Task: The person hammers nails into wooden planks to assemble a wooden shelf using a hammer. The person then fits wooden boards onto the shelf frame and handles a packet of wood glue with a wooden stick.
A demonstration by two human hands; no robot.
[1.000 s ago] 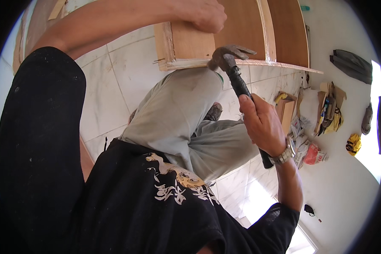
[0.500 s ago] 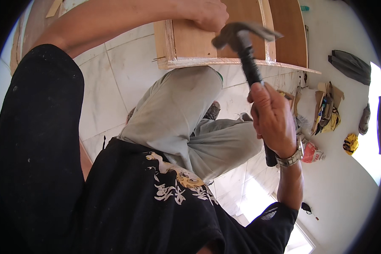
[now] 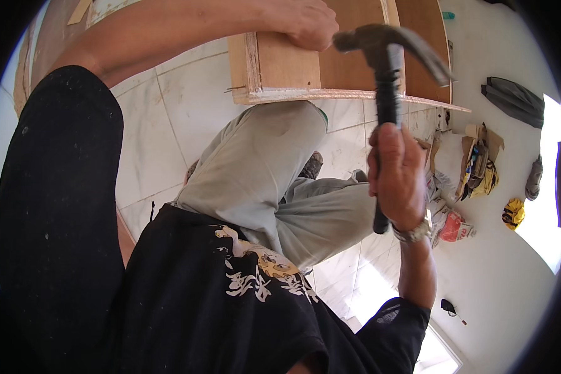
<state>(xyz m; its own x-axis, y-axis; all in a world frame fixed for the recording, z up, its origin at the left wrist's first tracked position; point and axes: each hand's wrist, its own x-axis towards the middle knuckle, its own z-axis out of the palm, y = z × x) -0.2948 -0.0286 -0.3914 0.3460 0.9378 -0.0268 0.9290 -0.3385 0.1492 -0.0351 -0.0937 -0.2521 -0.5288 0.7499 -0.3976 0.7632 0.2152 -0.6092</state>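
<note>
Above the knee, right hand (image 3: pixel 396 177) around hammer (image 3: pixel 386 75)

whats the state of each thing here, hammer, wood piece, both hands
hammer: raised, head up beside the wood, gripped by its handle
wooden piece: resting on the raised knee, held down
left hand: closed over the wood's top edge
right hand: closed round the hammer handle

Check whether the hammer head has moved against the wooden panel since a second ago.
Yes. The hammer head has swung up: it was at the wooden panel's lower edge and is now raised over its face, near the left hand.
</note>
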